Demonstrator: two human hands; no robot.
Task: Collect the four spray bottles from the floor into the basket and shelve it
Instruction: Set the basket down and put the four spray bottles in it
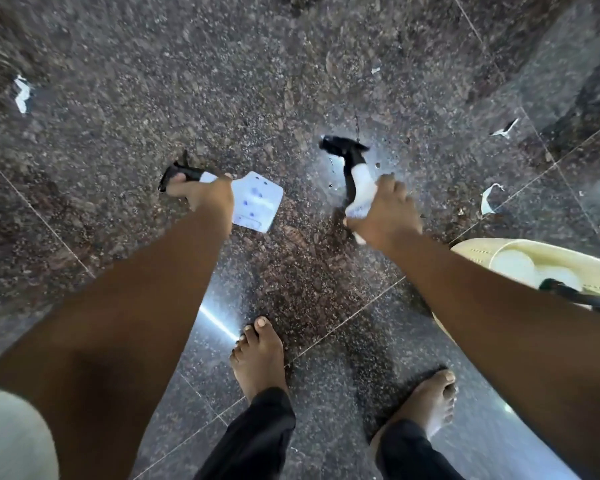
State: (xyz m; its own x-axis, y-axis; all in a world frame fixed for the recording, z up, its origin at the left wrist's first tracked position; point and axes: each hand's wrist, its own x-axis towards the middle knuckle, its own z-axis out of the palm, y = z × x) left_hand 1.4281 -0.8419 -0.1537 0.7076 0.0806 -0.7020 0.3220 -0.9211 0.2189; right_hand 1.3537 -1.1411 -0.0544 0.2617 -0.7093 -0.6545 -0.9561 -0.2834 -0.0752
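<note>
My left hand (205, 194) grips a white spray bottle (257, 200) with a black trigger head, held flat above the dark stone floor. Another white spray bottle (359, 183) with a black nozzle is held by my right hand (385, 216), nozzle pointing away from me. A cream plastic basket (478, 249) sits at the right edge, partly hidden behind my right forearm. Inside it I see two white bottle bodies (513, 266) and a black trigger head (568, 292).
The floor is polished dark granite tile (222, 81) with bright reflections. Small scraps of white paper lie at the far left (22, 93) and at the right (487, 199). My two bare feet (260, 358) stand below the hands.
</note>
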